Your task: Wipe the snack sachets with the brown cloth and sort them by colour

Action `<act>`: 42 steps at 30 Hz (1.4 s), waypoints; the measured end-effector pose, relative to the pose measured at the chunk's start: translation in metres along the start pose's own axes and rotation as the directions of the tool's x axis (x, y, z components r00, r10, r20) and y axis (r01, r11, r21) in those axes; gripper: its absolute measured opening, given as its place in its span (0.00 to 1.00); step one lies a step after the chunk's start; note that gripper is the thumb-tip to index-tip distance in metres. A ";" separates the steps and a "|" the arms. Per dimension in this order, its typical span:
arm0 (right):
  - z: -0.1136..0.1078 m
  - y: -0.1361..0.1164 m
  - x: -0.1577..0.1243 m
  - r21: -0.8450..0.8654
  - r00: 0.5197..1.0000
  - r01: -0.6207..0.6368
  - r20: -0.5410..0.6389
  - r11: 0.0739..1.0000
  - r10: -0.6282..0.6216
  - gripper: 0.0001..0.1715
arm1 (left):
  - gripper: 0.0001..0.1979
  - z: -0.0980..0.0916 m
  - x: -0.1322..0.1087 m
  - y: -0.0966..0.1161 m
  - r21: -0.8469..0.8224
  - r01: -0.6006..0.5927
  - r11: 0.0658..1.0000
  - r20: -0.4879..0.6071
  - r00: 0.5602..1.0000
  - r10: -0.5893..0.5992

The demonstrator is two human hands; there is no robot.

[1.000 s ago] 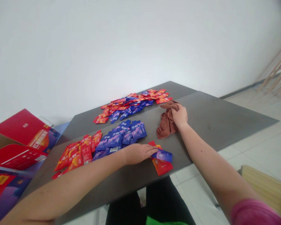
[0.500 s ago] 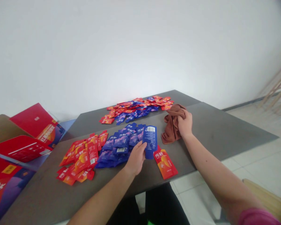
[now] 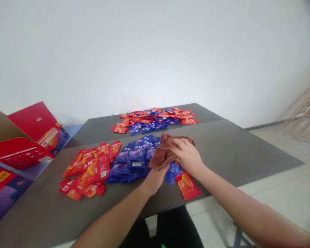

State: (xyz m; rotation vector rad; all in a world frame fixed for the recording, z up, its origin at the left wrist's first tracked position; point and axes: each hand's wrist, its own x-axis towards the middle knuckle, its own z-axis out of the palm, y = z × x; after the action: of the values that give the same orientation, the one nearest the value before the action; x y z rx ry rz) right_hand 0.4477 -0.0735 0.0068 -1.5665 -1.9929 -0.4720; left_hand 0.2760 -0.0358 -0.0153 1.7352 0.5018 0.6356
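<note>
A brown cloth (image 3: 164, 153) lies bunched over a blue pouch (image 3: 173, 173), whose lower end shows smeared beneath it. My right hand (image 3: 188, 156) presses the cloth from above, its fingers bent over the folds. My left hand (image 3: 155, 181) grips the pouch from the left; its fingertips are hidden under the cloth. Just below the blue pouch, a single red-orange pouch (image 3: 188, 186) rests near the table's front edge. To the left of my hands is a heap of blue pouches (image 3: 134, 156), and beside it a heap of red-orange pouches (image 3: 90, 170).
A mixed pile of red and blue pouches (image 3: 152, 119) lies at the back of the grey table (image 3: 237, 148), near the white wall. On the left stands an open red cardboard box (image 3: 20, 151) with raised flaps. Wooden legs (image 3: 305, 106) show at far right.
My right hand has brought the cloth leftward from the table onto the blue pouch in my left hand. The cloth now covers most of that pouch. The heaps lie as before.
</note>
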 end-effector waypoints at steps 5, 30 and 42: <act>-0.014 0.058 0.010 0.008 0.907 -0.387 -0.178 0.922 0.382 0.26 | 0.19 0.002 0.000 0.009 -0.529 0.116 0.841 0.024 0.992 -0.122; -0.003 0.035 -0.020 0.125 0.985 -0.162 -0.037 0.979 0.168 0.15 | 0.20 -0.018 0.011 0.017 -0.657 0.354 0.665 0.209 0.934 -0.290; 0.004 0.029 0.015 0.532 0.971 -0.240 0.147 0.812 0.191 0.12 | 0.08 -0.026 0.020 0.001 0.340 -0.060 0.939 -0.370 0.909 0.192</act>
State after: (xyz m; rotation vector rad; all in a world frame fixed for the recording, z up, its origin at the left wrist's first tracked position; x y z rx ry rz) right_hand 0.4721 -0.0526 0.0115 -1.4240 -1.7604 0.2530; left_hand 0.2746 -0.0042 -0.0065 1.9636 0.8176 1.0623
